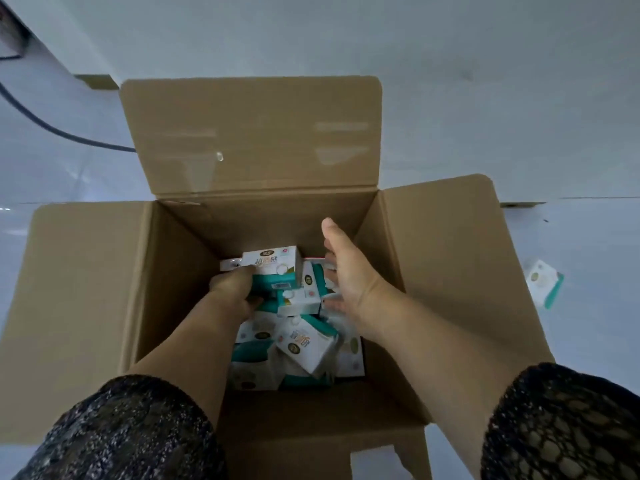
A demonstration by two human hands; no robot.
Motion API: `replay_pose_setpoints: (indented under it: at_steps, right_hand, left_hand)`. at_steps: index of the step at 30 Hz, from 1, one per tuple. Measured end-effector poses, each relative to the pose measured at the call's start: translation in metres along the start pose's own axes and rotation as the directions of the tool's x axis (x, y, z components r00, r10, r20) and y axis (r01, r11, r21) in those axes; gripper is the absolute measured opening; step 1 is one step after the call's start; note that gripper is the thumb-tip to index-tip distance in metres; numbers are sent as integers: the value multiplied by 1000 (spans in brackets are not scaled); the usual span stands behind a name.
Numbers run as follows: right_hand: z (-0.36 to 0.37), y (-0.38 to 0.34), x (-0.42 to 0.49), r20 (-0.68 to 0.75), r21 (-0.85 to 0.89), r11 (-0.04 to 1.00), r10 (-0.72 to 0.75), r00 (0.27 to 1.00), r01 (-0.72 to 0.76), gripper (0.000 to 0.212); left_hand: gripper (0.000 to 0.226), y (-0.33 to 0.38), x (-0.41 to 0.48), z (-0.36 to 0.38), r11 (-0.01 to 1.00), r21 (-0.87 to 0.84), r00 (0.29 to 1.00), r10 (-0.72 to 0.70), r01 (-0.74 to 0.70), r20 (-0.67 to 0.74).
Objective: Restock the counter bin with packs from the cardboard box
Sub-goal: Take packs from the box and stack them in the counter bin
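Now grabbing from box point(187, 258) | left hand point(232, 289) curled round one pack point(273, 262) | right hand point(349, 271) flat, fingers straight, empty | next: lift pack out, carry to bin

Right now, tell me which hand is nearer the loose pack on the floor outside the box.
Right. The right hand reaches inside the cardboard box, on the side toward the loose pack; the left hand grips a second pack farther left.

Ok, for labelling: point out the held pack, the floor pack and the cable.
held pack point(270, 263), head view, white top face.
floor pack point(539, 279), head view, white front.
cable point(104, 145), head view, lower stretch.
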State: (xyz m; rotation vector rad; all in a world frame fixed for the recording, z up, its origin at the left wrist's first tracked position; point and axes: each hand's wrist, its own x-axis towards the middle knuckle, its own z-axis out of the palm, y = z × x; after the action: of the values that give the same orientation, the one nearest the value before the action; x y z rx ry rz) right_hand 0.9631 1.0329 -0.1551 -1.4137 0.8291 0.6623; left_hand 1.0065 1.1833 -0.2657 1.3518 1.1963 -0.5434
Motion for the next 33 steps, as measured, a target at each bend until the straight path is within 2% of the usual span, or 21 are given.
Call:
replay_pose_setpoints:
  at_steps: [1, 4, 6, 12, 17, 20, 22, 24, 27, 29, 33]
  right_hand:
    - [0, -1, 1, 15, 1, 1000, -5, 1000, 5, 36]
    - [0, -7, 1, 29, -3, 999, -53, 998, 53, 66]
    - [1, -14, -9, 26, -15, 997, -75, 997, 75, 70]
    - [3, -47, -68, 56, -33, 984, -173, 983, 175, 67]
    - [-1, -92, -162, 99, -37, 966, -252, 963, 256, 60]
    - [-6, -120, -229, 102, -89, 948, -298, 949, 307, 43]
    - [-11, -142, -277, 96, -123, 925, -349, 932, 359, 52]
    - [-19, -167, -329, 99, -154, 892, -414, 905, 425, 63]
    - [-37, -207, -417, 117, -218, 818, -520, 846, 533, 68]
    - [-50, -236, -480, 140, -231, 754, -599, 788, 614, 65]
    - [-80, -290, -603, 174, -183, 620, -743, 646, 763, 56]
  left_hand:
    - [51, 0, 1, 0, 1000, -8, 1000, 0, 0, -10]
    - [53, 1, -4, 2, 999, -41, 1000, 17, -17, -16]
    - [51, 7, -19, 1, 998, -52, 999, 32, -32, 1]
    - [35, 43, -90, -27, 996, -44, 996, 82, -81, 19]
    - [14, 72, -185, -54, 996, -34, 987, 83, -79, 135]
    - [7, 91, -260, -68, 989, -12, 971, 145, -145, 189]
    - [12, 107, -319, -78, 977, 6, 957, 208, -213, 202]
    - [14, 125, -381, -89, 958, 28, 934, 273, -287, 229]
    - [9, 156, -479, -108, 920, 31, 896, 372, -390, 244]
    - [6, 176, -545, -120, 898, 5, 869, 424, -440, 256]
    - [24, 214, -671, -144, 823, -54, 785, 557, -565, 273]
